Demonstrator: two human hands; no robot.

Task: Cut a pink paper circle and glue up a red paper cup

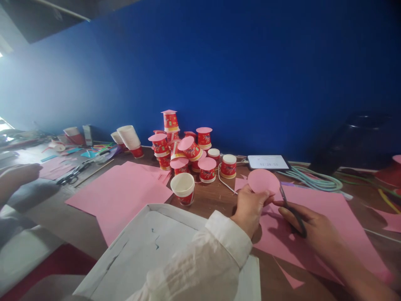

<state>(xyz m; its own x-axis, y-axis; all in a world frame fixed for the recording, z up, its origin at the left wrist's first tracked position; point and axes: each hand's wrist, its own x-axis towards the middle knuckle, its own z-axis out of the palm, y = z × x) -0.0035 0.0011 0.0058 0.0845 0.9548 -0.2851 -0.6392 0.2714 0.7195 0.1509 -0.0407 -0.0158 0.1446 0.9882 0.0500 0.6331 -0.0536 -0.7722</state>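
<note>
Between the thumb and fingers of my left hand [250, 209] is a round pink paper disc [263, 180], held up over the table. My right hand [316, 230] grips dark-handled scissors [296, 219], whose blades rise along the disc's right edge. Whether the blades touch the paper I cannot tell. Beneath both hands lies a large pink paper sheet [332, 209]. To the left, red paper cups stand in a stacked cluster, several topped with pink discs, such as one front cup [207, 171]. A cup with a white inside [182, 190] stands nearer me.
A white box lid [140, 246] lies in front of me beside more pink sheets [122, 192]. A phone showing a timer [268, 163] and coiled cable [316, 179] sit by the blue wall. At far left are another person's hand [19, 177] and scissors [73, 174].
</note>
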